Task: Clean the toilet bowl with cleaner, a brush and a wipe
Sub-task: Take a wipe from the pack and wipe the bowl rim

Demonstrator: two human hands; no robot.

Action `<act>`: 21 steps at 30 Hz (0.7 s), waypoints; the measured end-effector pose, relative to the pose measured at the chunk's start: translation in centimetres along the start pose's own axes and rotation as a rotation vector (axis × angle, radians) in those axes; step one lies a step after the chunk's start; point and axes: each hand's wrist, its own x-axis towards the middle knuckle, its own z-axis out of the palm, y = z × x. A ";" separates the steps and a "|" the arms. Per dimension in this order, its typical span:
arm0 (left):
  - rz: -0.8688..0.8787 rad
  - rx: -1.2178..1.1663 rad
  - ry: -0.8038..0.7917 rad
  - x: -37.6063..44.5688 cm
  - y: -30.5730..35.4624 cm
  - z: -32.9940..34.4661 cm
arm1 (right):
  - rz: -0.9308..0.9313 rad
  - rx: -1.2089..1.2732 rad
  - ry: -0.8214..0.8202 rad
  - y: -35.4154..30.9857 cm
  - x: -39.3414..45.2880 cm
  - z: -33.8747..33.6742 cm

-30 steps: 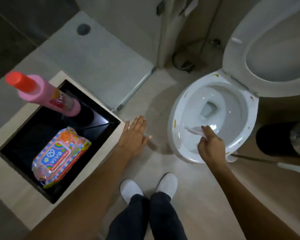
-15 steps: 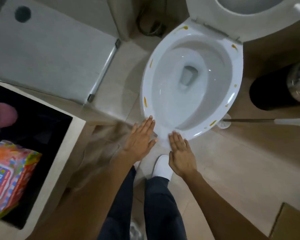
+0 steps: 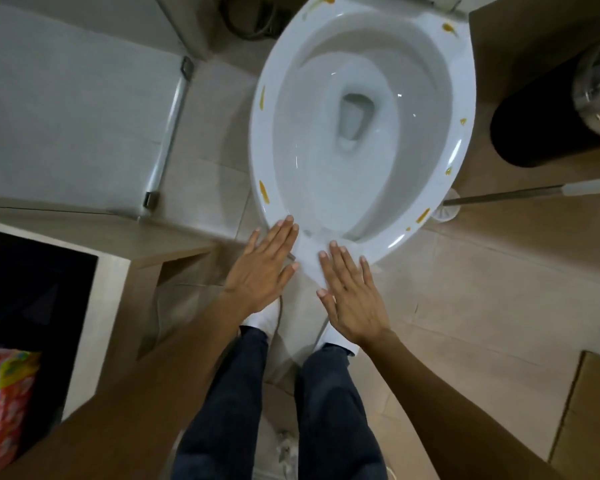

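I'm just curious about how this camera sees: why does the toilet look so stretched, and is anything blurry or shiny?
Head view: the wide lens bends straight lines, so the toilet bowl and floor tiles bulge outward; small glare streaks sit on the wet porcelain rim; the left hand and right hand are fairly sharp, while the wipes pack at the frame's edge is soft and dim; the lighting is muted.

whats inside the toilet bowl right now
Inside the toilet bowl only water over the drain opening shows, no wipe or brush. Yellow stains sit on its rim. The drain's depth is hidden.
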 end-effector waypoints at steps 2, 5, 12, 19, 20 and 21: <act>0.024 0.012 0.020 0.1 -0.4 0.1 | -0.025 0.002 0.004 0.2 0.0 0.1; 0.045 0.019 0.045 0.2 -0.8 0.3 | -0.042 -0.021 0.044 0.5 -0.2 0.1; 0.091 -0.042 0.068 0.5 -1.2 0.3 | -0.185 -0.059 0.139 2.4 1.3 0.3; 0.109 -0.037 0.079 0.5 -1.4 0.9 | -0.255 -0.094 0.162 3.9 1.6 0.4; 0.111 -0.031 0.081 0.4 -1.4 0.9 | -0.239 -0.094 0.160 4.0 1.5 0.5; 0.107 -0.028 0.082 0.3 -1.5 0.9 | -0.215 -0.092 0.158 4.1 1.3 0.5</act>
